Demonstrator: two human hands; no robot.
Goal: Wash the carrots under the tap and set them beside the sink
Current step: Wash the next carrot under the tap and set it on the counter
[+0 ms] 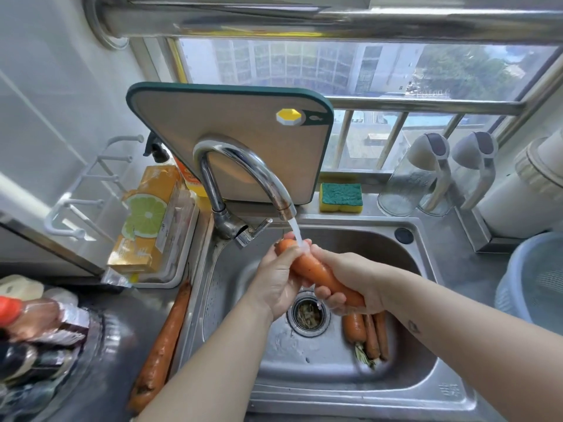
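L grip [275, 280] & R grip [353, 278] both clasp carrot [307, 264] under running tap [243, 175], over sink [335, 388]; 2nd carrot [161, 345] on counter [115, 339].

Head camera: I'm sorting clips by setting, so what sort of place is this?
Most likely a home kitchen: a steel sink with a running tap, a cutting board and a sponge behind it.

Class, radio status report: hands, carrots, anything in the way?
Left hand and right hand grip one carrot under running tap. Second carrot on counter left of sink. Three carrots in sink. Nothing blocking.
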